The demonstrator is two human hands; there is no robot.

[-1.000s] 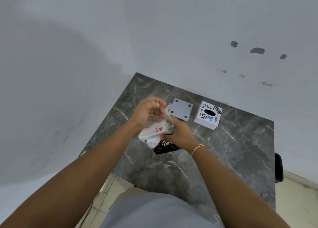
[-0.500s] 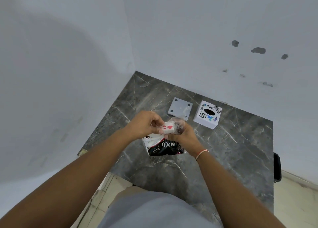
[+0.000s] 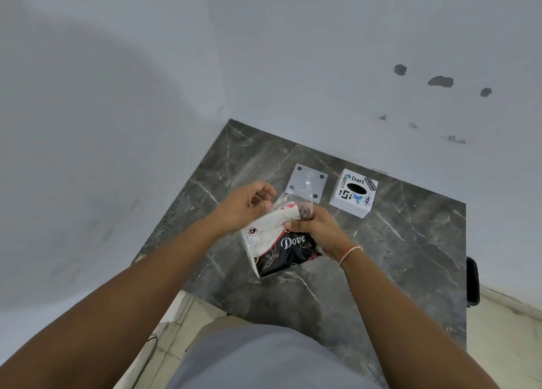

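Your right hand covers the far right corner of the packet, and your fingertips are lost behind its crumpled clear top. The print under "Dove" is too small to read. A black object, perhaps a chair, sits half hidden behind the table edge.
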